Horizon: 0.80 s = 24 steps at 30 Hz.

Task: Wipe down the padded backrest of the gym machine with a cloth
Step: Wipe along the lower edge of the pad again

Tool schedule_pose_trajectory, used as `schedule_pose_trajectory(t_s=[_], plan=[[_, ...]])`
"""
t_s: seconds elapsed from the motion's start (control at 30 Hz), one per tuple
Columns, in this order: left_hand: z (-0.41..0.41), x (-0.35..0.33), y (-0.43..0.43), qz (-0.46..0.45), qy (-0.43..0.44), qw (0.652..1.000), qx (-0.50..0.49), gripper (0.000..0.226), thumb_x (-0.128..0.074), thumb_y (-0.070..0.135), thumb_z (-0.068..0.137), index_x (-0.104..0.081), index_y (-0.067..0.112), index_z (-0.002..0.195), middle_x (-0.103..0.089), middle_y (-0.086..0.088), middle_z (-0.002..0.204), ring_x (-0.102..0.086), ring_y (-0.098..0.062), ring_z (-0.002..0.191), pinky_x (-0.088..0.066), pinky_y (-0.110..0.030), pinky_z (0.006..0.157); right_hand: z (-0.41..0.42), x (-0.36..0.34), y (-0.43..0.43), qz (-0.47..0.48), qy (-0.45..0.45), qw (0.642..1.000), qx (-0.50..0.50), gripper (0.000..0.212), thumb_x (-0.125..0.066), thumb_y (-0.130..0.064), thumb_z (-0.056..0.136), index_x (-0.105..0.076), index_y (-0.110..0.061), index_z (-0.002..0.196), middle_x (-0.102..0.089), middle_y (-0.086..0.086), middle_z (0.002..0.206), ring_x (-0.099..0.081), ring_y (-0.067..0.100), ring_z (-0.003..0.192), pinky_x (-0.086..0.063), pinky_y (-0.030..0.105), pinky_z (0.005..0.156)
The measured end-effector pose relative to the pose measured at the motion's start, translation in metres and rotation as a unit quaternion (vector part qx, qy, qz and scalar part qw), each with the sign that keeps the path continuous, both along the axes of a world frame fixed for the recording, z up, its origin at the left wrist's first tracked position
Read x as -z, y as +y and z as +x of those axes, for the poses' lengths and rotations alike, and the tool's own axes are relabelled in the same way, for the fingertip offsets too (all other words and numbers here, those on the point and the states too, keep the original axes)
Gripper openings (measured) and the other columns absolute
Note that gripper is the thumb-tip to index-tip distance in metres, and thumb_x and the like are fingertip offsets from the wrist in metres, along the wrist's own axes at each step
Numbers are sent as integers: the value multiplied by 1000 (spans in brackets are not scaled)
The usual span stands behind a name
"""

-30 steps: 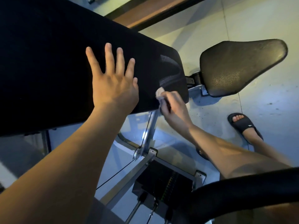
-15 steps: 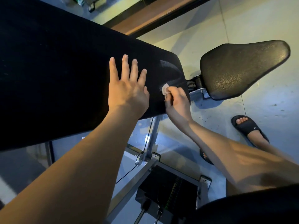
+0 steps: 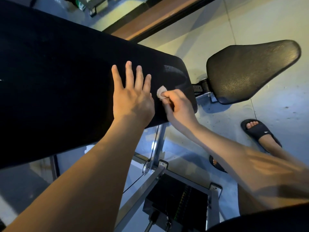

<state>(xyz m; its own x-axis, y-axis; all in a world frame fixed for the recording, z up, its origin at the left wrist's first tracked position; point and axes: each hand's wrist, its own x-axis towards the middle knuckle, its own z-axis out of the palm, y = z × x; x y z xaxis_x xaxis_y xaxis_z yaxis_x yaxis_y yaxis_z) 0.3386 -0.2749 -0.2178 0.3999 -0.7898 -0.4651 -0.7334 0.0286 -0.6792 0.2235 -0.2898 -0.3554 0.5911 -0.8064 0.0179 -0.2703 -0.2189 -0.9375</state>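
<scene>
The long black padded backrest (image 3: 58,84) fills the left and middle of the head view. My left hand (image 3: 132,96) lies flat on it with straight, spread fingers, near its lower end. Right beside it, my right hand (image 3: 177,108) grips a small pale wadded cloth (image 3: 161,94) and presses it against the pad. Curved wet wipe streaks (image 3: 175,74) show on the pad just above the cloth.
The black seat pad (image 3: 250,69) sits to the right, joined by a bracket. Below are the metal frame (image 3: 155,180), a cable and a black weight stack (image 3: 177,201). My sandalled foot (image 3: 259,131) stands on the pale floor at the right.
My right hand has carried the cloth from the pad's lower edge up onto its face. My left hand slid to the right along the pad, closer to the right hand.
</scene>
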Motion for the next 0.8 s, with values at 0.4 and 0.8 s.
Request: schedule_pose_trajectory(t_s=[0.4, 0.8], plan=[[-3, 8, -4, -9, -4, 1000, -6, 65, -10, 47, 104, -1, 24, 164, 2, -12, 172, 11, -44, 156, 2, -71, 119, 3, 15, -23, -1, 6, 1000, -8, 15, -57, -9, 99, -67, -7, 111, -53, 2, 97, -50, 11, 81, -37, 15, 69], [-6, 14, -7, -5, -6, 1000, -9, 66, -8, 47, 103, -3, 23, 165, -2, -14, 172, 8, -44, 156, 2, -71, 120, -36, 40, -7, 64, 21, 998, -2, 12, -53, -3, 97, -60, -11, 102, -58, 3, 94, -55, 9, 84, -48, 20, 79]])
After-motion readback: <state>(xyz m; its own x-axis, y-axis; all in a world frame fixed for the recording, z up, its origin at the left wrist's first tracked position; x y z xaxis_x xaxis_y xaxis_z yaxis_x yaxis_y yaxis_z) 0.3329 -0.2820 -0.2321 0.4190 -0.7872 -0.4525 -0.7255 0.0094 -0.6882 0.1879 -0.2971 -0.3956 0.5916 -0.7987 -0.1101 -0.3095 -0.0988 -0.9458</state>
